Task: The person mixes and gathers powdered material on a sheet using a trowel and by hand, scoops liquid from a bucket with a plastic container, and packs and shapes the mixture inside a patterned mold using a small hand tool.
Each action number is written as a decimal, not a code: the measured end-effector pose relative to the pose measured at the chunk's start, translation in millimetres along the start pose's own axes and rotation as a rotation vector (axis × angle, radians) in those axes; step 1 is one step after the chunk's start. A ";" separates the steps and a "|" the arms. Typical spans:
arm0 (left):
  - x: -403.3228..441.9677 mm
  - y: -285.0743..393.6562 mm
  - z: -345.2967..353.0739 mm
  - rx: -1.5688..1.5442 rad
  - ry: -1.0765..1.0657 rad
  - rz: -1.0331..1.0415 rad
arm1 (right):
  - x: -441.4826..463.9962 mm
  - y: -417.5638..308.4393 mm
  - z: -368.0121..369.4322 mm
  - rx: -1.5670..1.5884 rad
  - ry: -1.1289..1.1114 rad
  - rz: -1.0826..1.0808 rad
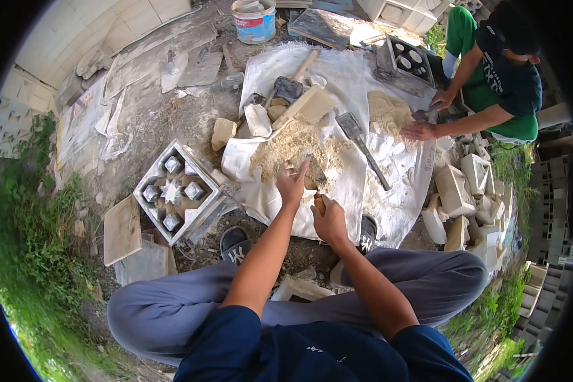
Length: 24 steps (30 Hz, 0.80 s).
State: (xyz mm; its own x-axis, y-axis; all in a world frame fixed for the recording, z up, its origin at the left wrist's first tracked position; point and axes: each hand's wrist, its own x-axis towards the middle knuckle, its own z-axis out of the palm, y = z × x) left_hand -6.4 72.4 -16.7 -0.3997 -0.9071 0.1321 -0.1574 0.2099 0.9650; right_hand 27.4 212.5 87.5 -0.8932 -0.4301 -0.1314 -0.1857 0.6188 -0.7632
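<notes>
My right hand (330,221) is wrapped round the wooden handle of a trowel (316,178), whose blade rests in a pile of pale sandy mix (294,148). Close beside the blade is my left hand (291,184), its fingers apart at the near edge of the mix. Under the pile lies a white woven sheet (251,191). To the left, a metal mould (220,181) shows a star shape and several faceted blocks inside. A dark flat-headed tool with a long handle (374,164) lies right of the pile.
A mallet (289,89), stone chunks (223,132) and a pale slab (315,105) lie beyond the pile. At right a co-worker (506,76) bends over a second pile (386,114). Cast blocks (455,191) crowd the right side; a bucket (254,25) stands behind.
</notes>
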 end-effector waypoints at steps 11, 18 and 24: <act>17.9 -21.2 -1.8 -0.654 -0.057 -0.811 | -4.8 8.6 10.1 -0.034 0.042 0.074; 12.1 -0.2 -48.1 0.286 -0.319 -0.294 | 27.3 55.2 -8.9 -0.161 0.156 0.114; -9.7 -29.4 -54.8 0.441 -0.432 0.048 | 58.9 60.9 -3.2 -0.163 0.073 0.119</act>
State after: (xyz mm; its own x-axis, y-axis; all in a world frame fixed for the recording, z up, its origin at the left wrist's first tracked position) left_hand 51.6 55.0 -33.9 -0.7308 -0.6823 -0.0202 -0.4519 0.4614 0.7635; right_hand -37.8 227.0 35.3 -0.9390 -0.3024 -0.1637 -0.1356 0.7631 -0.6319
